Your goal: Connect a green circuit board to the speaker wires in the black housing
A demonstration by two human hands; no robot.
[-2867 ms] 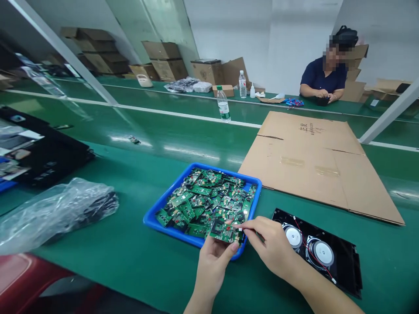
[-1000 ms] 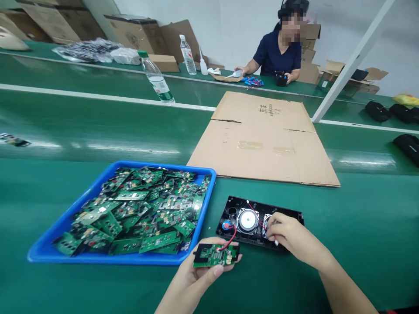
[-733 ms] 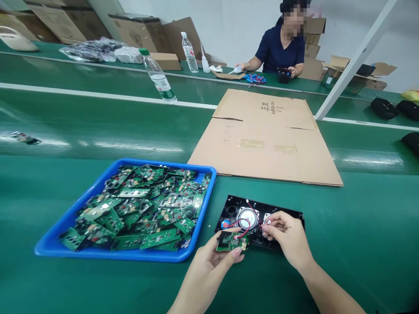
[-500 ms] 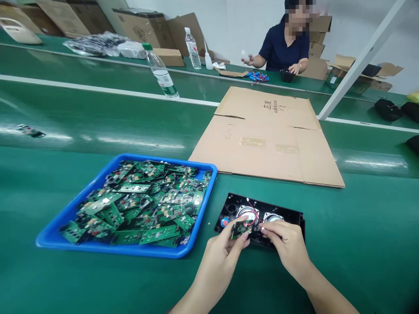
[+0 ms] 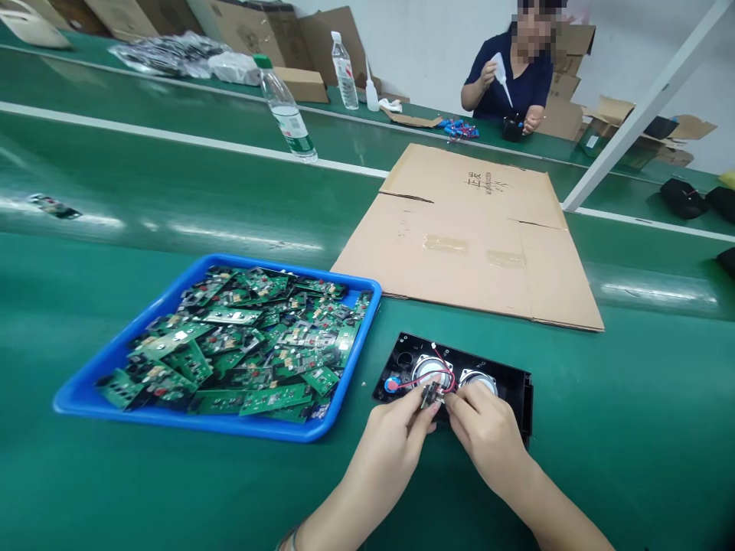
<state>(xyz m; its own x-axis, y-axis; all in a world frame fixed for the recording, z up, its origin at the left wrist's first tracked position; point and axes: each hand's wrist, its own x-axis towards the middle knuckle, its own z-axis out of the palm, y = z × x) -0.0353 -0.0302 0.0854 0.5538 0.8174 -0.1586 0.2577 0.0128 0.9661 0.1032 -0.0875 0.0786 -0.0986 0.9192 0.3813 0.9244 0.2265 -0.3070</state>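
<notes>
A black speaker housing (image 5: 511, 383) lies on the green bench, with two round speakers (image 5: 432, 370) set in it. Over its near edge, my left hand (image 5: 402, 428) pinches a small circuit board (image 5: 430, 394) between thumb and fingers. Close against the board, my right hand (image 5: 488, 421) is closed on the red and black wire (image 5: 452, 376); its fingertips and the wire's end are mostly hidden. A second lead ends in a white plug (image 5: 434, 346) above the left speaker. At the housing's left end sits a blue round part (image 5: 393, 384).
A blue tray (image 5: 189, 428) full of green circuit boards stands at the left. Flattened cardboard (image 5: 476, 229) lies behind the housing. Water bottles (image 5: 290, 122) stand farther back. Across the bench a person (image 5: 505, 84) holds a white squeeze bottle (image 5: 501, 76) over a black part.
My right hand has moved left, up to the board. The board in my left hand has turned more edge-on. The person across has raised the squeeze bottle, tip down.
</notes>
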